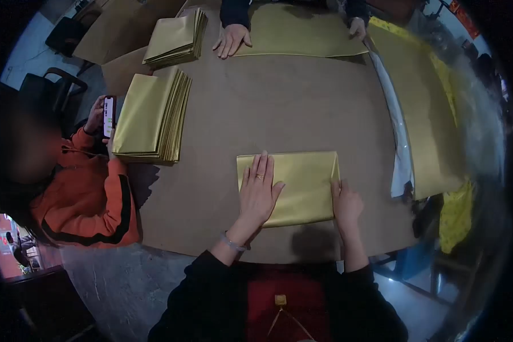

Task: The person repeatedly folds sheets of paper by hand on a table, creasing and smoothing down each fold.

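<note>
A folded gold sheet [302, 194] lies on the brown table in front of me, its right side showing a narrow open fold. My left hand [259, 191] rests flat on its left part, fingers stretched toward the far edge, with a ring on one finger. At the sheet's right edge, my right hand [346, 206] is closed, fingers curled against the fold and the thumb side up. The fingertips there are partly hidden, but they appear to pinch the edge.
Stacks of folded gold sheets stand at the left, one near [145, 117] and one farther [174, 37]. Large flat gold sheets [422, 108] lie at the right. Across the table [302, 102], a person's hands touch another gold sheet [302, 28]. A person in orange holds a phone [109, 117].
</note>
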`<state>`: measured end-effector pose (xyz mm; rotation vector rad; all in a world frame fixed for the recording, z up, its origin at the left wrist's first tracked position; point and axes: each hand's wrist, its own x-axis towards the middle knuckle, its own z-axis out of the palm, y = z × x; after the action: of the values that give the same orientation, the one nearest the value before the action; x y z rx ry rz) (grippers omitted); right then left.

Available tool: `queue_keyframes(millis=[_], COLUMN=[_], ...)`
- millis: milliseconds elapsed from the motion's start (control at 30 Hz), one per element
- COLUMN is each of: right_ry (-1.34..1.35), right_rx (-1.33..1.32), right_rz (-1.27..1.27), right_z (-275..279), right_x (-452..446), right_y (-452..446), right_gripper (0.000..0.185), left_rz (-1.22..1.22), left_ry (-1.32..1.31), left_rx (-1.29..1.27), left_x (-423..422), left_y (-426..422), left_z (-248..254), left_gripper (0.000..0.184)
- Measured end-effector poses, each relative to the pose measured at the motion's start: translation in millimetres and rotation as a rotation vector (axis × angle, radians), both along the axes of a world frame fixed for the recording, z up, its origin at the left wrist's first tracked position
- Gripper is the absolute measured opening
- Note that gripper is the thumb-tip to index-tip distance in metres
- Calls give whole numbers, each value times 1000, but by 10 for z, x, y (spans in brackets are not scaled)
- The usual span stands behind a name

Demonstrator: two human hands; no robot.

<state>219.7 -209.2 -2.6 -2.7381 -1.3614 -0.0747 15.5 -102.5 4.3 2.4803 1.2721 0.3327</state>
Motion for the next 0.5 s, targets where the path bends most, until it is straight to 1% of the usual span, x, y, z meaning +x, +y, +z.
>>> queue_keyframes(millis=[33, 100, 133, 233, 300, 367, 500], right_ry=[1, 4, 1, 40, 12, -20, -66], right_rx=[0, -3, 27, 64, 25, 86, 74], right_rz=[-1, -1, 2, 10, -2, 35, 27], right_z=[6, 13, 9, 4, 4, 9, -16], right_x=[-5, -7, -9, -10, -19, -15, -12], right_y=[2, 14, 9, 23, 8, -3, 11], right_gripper=[39, 39, 39, 39, 38, 37, 38], left_rz=[7, -4, 0, -14, -19, -22, -19], left_ry=[26, 9, 43, -12, -7, -7, 25], left_rx=[-33, 5, 9, -12, 1, 30, 28], left_x=[3, -1, 10, 1, 1, 1, 8], left_y=[1, 4, 9, 26, 22, 16, 30], left_z=[20, 30, 22, 30, 41, 2, -48], left_gripper=[67, 68, 68, 67, 66, 66, 66])
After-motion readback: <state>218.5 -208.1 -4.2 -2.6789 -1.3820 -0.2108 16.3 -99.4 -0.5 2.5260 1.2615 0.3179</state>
